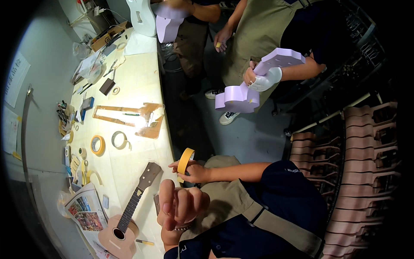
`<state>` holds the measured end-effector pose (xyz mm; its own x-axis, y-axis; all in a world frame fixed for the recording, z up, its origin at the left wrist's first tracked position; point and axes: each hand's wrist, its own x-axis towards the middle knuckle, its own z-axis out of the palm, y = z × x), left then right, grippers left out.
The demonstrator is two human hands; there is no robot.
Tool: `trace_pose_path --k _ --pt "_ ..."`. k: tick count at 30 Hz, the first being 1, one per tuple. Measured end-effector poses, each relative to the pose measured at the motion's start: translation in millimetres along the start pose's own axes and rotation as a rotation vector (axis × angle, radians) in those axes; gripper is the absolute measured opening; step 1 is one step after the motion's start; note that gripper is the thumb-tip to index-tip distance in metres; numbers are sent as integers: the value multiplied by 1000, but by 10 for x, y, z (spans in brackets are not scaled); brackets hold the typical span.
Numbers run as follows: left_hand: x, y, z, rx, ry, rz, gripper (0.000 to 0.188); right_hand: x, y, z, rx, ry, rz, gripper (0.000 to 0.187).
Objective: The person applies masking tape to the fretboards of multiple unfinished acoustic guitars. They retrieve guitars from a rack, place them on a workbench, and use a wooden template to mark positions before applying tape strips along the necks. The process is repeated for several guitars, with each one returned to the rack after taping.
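My right hand [196, 173] grips a yellow roll of tape [186, 160] at the table's near edge, its fingers around the ring. Closer to the camera, my left hand [183, 203] is raised with fingers curled and the thumb bent in; whether anything small is pinched there is hidden. Just left of both hands, an unpainted ukulele [129, 216] lies on the table with its headstock pointing toward the tape. It has a pale wood body and a dark fretboard. A small stick-like tool [145, 242] with a yellowish part lies beside its body.
The pale table [142, 77] bears a transparent brown-edged template [151, 123], an orange tape roll [97, 145], a paler roll [118, 139] and a newspaper [88, 211]. A co-worker holds a lilac instrument [238, 98]; another handles a lilac piece [167, 28]. Racked wooden instruments [360, 172] stand right.
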<state>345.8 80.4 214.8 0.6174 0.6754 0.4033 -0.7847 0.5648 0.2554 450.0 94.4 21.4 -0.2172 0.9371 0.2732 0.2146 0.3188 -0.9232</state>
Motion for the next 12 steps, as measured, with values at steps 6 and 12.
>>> trace_pose_path --k 6,12 --pt "48 33 -34 12 -31 48 32 -12 27 -9 5 15 8 40" --pt "-137 127 -306 1100 489 266 36 8 17 -39 33 -36 42 36"
